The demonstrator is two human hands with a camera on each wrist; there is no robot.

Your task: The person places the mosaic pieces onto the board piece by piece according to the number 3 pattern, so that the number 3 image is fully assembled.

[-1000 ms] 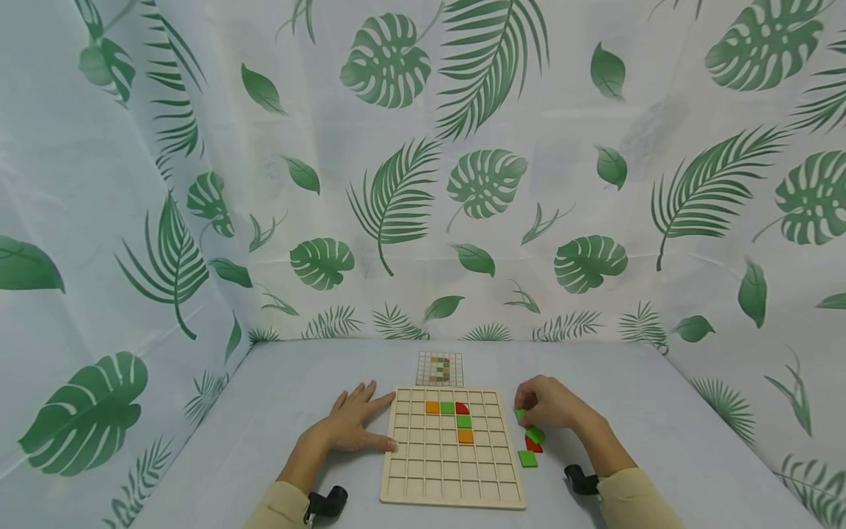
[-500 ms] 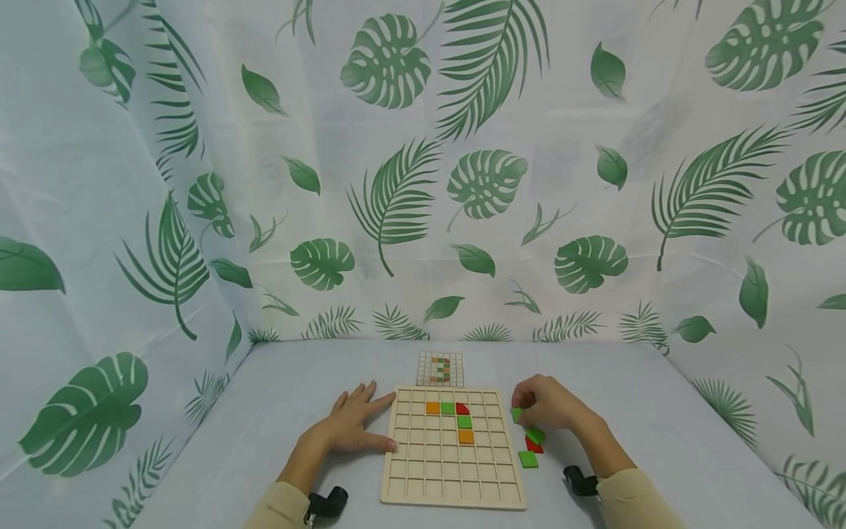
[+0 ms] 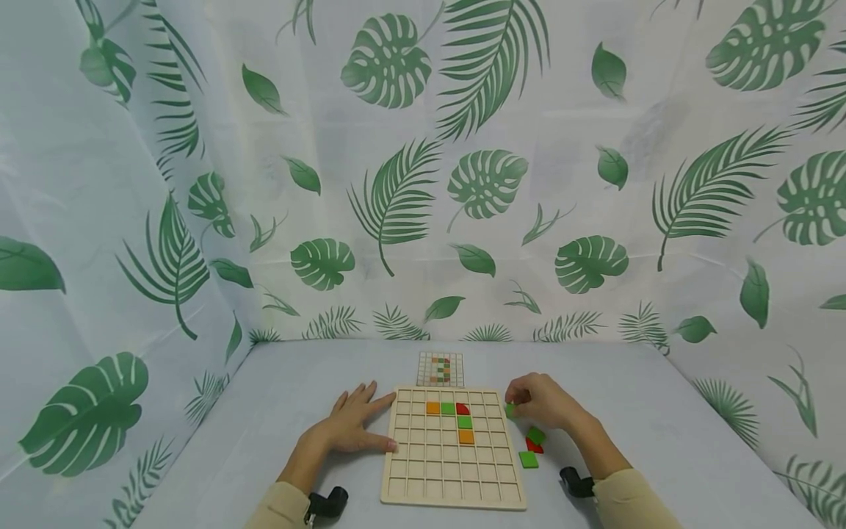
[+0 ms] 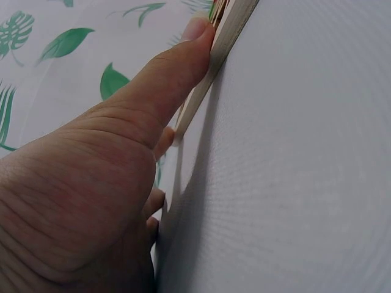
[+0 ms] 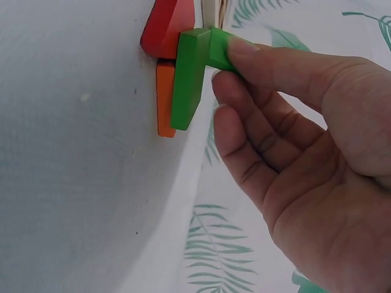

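Observation:
A pale wooden grid board (image 3: 429, 470) lies flat on the table. My left hand (image 3: 353, 426) rests at its left edge with fingers spread; the thumb (image 4: 189, 55) touches the rim. Beyond the board's right edge, my right hand (image 3: 547, 402) pinches a green square tile (image 5: 221, 52) between thumb and fingers. Below that hand lie a loose green tile (image 3: 536, 436), partly over a red tile (image 3: 534, 447), and another green tile (image 3: 529, 460). An orange tile (image 5: 165, 101) shows under the green one in the right wrist view. Several orange, green and red tiles sit in the board's upper cells.
Behind the board lies a small card (image 3: 440, 369) printed with a grid and a coloured tile pattern. White cloth with green leaves (image 3: 489, 184) hangs behind and at both sides of the table (image 3: 264, 397). A black wrist device (image 3: 576, 483) sits at the right cuff.
My right hand has moved slightly left and away from me, towards the board, carrying the green tile off from the loose tiles. The left hand stays where it was.

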